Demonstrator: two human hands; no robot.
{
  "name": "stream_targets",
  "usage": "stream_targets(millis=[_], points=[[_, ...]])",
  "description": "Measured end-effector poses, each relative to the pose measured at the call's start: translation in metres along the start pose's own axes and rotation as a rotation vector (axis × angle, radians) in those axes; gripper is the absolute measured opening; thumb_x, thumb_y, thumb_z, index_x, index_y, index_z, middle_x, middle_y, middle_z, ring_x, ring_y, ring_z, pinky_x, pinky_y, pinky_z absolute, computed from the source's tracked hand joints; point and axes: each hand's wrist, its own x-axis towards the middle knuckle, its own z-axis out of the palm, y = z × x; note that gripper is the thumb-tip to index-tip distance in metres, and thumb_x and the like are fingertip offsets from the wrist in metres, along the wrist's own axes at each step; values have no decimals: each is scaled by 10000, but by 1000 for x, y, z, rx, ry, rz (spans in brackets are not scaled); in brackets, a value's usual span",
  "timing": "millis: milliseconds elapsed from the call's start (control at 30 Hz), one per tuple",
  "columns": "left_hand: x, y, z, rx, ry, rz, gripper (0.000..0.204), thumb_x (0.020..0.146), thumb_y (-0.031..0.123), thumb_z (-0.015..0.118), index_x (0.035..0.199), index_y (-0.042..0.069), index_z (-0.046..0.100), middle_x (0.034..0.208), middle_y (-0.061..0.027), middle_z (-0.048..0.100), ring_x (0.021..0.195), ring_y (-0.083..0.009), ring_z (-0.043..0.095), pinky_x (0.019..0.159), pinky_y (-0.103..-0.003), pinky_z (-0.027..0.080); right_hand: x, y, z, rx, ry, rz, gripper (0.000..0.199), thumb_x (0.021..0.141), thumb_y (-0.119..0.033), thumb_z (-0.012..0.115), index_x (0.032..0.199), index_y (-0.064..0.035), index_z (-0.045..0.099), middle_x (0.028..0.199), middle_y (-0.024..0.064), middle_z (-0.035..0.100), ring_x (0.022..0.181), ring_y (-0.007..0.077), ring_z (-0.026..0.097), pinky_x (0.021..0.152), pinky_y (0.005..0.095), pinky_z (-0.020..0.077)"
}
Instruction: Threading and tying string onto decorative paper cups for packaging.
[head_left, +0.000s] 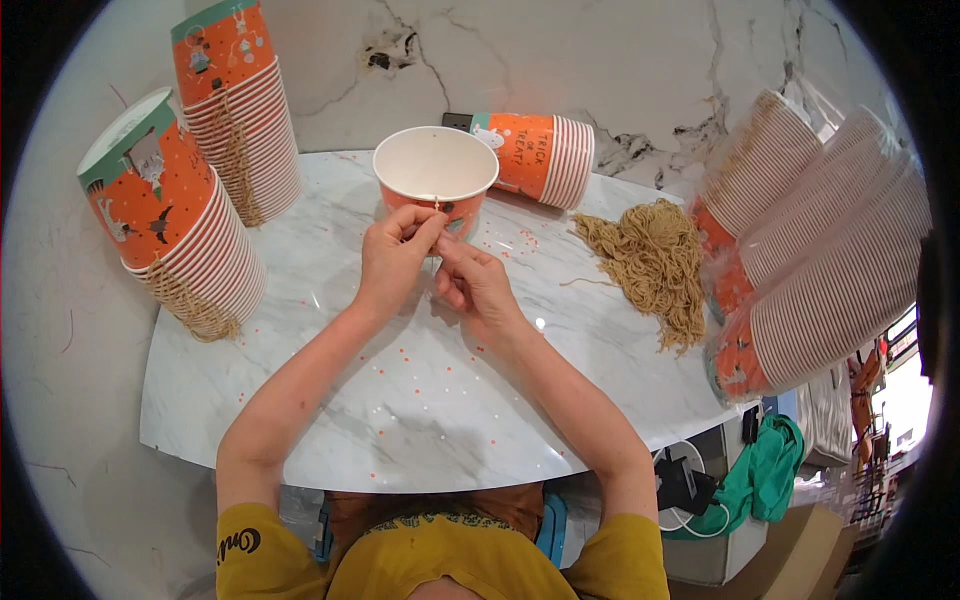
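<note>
A white-lined orange paper bucket [437, 162] stands upright in front of me at the middle of the table, its open mouth facing up. A short piece of tan string [436, 203] shows at the near side of its rim. Just below that, my left hand [397, 255] is closed in a pinch on the string, against the bucket's front. My right hand [477, 285] meets it from the right, thumb and forefinger pinched on the string too. The fingers hide most of the string and the bucket's lower front.
Two tall stacks of orange buckets [215, 270] [250, 130] with tan strings stand at the left. Another stack [545, 160] lies behind the bucket. A tangled heap of tan string [655, 265] lies right, beside plastic-wrapped stacks [830, 300]. Small orange dots dot the marbled table [330, 430].
</note>
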Motion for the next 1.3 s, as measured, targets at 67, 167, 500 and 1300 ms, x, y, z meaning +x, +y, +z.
stream_targets(millis=[67,167,500,1300], points=[[0,-3,-1,5,2,-4,160,973,128,657,977,-24,706,837,-62,719,750,-78,653,698,-238,534,-2,0,3,55,-17,28,251,946,-348,714,992,-102,687,610,-18,586,406,38,391,386,207,269],[0,-4,0,-30,19,-36,163,967,129,660,968,-27,709,848,-69,727,772,-86,659,712,-245,536,-3,1,-1,155,-66,86,216,951,-318,712,1011,-113,681,604,-37,565,409,35,354,397,206,243],[-2,8,2,-69,27,-155,150,949,125,668,921,-14,717,828,-69,731,743,-85,639,690,-252,509,-6,1,3,318,-70,144,118,967,-217,684,1033,-129,644,590,-42,521,403,32,315,400,216,205],[8,12,-11,-43,46,-240,137,921,169,695,859,48,715,781,-23,724,606,-26,522,543,-206,382,-16,7,11,-105,-1,-90,196,976,-228,633,982,-33,660,674,50,654,467,54,495,440,210,344]])
